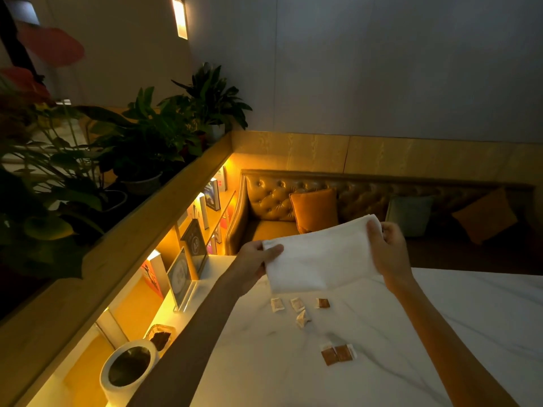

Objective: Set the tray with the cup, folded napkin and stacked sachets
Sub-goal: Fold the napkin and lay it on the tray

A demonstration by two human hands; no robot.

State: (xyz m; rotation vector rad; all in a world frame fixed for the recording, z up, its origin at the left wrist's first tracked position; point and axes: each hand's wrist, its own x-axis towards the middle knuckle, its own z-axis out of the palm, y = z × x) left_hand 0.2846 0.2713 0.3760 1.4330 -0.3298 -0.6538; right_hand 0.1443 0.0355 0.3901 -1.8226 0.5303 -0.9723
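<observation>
I read only "A8", circled, on the dark table sign [194, 245] at my eleven o'clock. The book covers [212, 195] behind it are too blurred to read.

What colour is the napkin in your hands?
The napkin is plain white, clearest in the head view.

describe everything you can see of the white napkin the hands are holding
The white napkin is a plain, soft-looking cloth, stretched as a wide band sloping up to the right. The left hand pinches its left corner, thumb on top; the right hand grips its bunched right end. It hangs above the white table, lower edge sagging toward scattered sachets; whether it touches the tabletop is unclear.
</observation>
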